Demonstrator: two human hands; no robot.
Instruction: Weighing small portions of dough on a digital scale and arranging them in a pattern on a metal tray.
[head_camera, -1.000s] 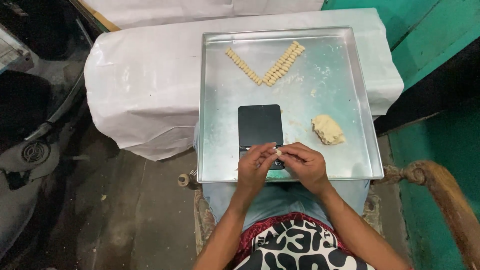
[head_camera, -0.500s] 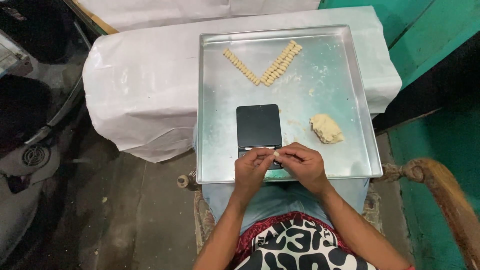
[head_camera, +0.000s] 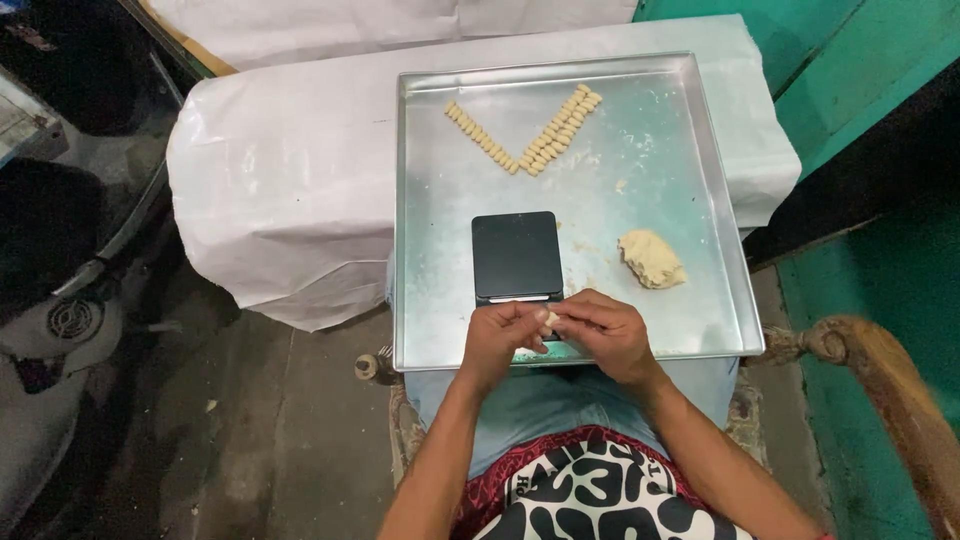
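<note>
Both the left hand (head_camera: 503, 338) and right hand (head_camera: 600, 335) pinch one small dough piece (head_camera: 549, 319) at the metal tray's (head_camera: 690, 330) six o'clock edge. The black scale (head_camera: 516, 254) sits just at twelve o'clock of them, the dough lump (head_camera: 651, 259) at two o'clock.

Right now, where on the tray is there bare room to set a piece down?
On the metal tray, bare patches: left strip between the rim and the black scale; the middle, between the V-shaped rows of small dough pieces and the scale; the far right corner above the dough lump. Crowded: near edge, where left hand and right hand pinch a small dough piece.
</note>
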